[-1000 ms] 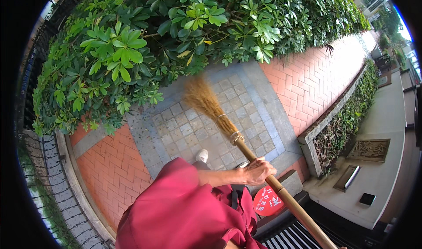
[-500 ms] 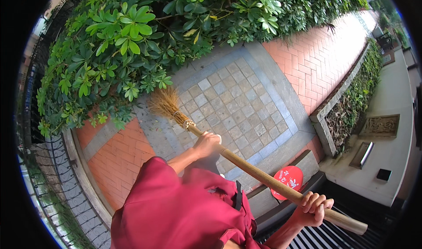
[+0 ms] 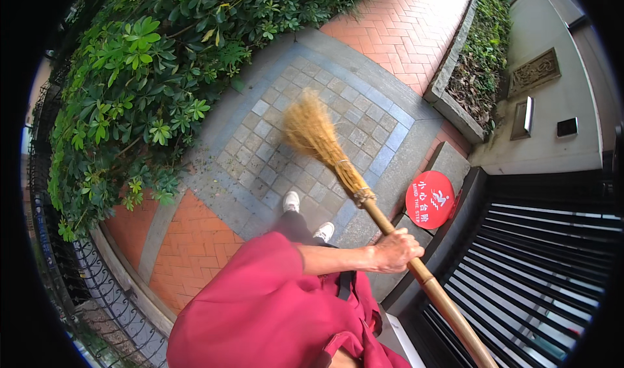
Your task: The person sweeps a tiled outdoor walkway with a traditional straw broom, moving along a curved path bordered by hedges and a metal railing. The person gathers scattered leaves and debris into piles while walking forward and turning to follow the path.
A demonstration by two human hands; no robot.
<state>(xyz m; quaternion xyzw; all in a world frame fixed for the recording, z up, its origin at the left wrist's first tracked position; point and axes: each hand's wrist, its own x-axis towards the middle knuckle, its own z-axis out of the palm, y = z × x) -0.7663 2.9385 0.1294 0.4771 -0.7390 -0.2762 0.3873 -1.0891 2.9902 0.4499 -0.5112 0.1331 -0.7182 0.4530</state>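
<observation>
My left hand (image 3: 398,251) is closed around the bamboo handle of a straw broom (image 3: 351,179), a little below where the bristles are bound. The bristle head (image 3: 312,126) points up and left across the grey tiled square (image 3: 263,150); it looks large and appears lifted off the paving. From my hand, the handle slants down to the lower right and leaves the picture at the bottom edge. My right hand is out of the picture. My two white shoes (image 3: 291,202) stand on the paving below the bristles.
Dense green shrubs (image 3: 149,75) line the far left, with fallen leaf bits beside them. A round red sign (image 3: 429,199) lies on the stone step at right, next to a black slatted gate (image 3: 533,251). A curved iron railing (image 3: 117,303) borders the lower left.
The broom has swung from beside the shrubs to the right and up, with my left hand carried right along with it. My right hand has gone out of view. My view has shifted right.
</observation>
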